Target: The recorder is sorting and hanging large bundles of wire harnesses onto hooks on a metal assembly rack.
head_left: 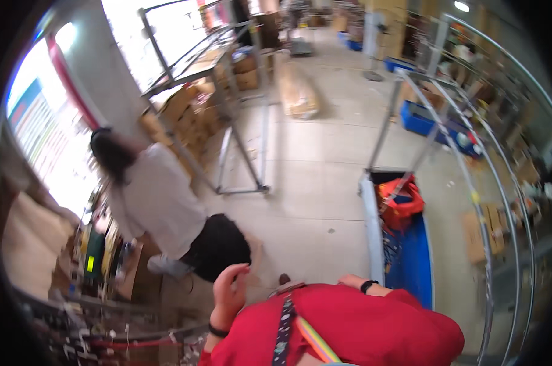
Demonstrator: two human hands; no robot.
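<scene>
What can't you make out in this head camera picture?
All in the head view:
- Right hand: its fingers and grip, mostly hidden by the red top.
- Whatever lies under the orange bundle in the blue bin: covered by the bundle.
- Long wrapped package on the floor: contents hidden by its wrapping.

Wearer's top is full-on red, with black wristbands on both arms. The strap down the front is black with pale specks, and the lanyard next to it has lengthwise stripes, yellow, green and orange in there. Co-worker's shirt is plain white, bottoms black. The bin is bright blue inside, with an orange-red bundle. Floor tiles pale cream, cardboard boxes brown, metal rails silvery grey.
</scene>
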